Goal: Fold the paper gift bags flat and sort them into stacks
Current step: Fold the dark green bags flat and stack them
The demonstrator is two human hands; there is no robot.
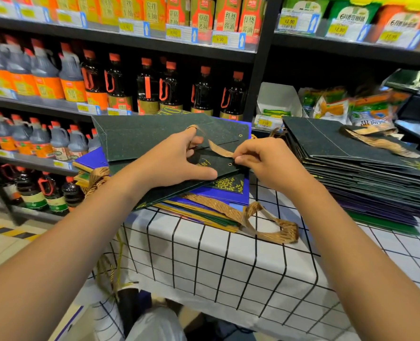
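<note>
On the table (204,254), a dark green bag (154,139) lies atop a mixed pile. Left hand (177,161) presses it, thumb straight, while right hand (265,161) pinches its gold ribbon (220,148). Another stack (366,173) sits right.

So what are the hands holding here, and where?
Right hand pinches the gold ribbon handle of the dark green bag; left hand presses the bag flat.
</note>
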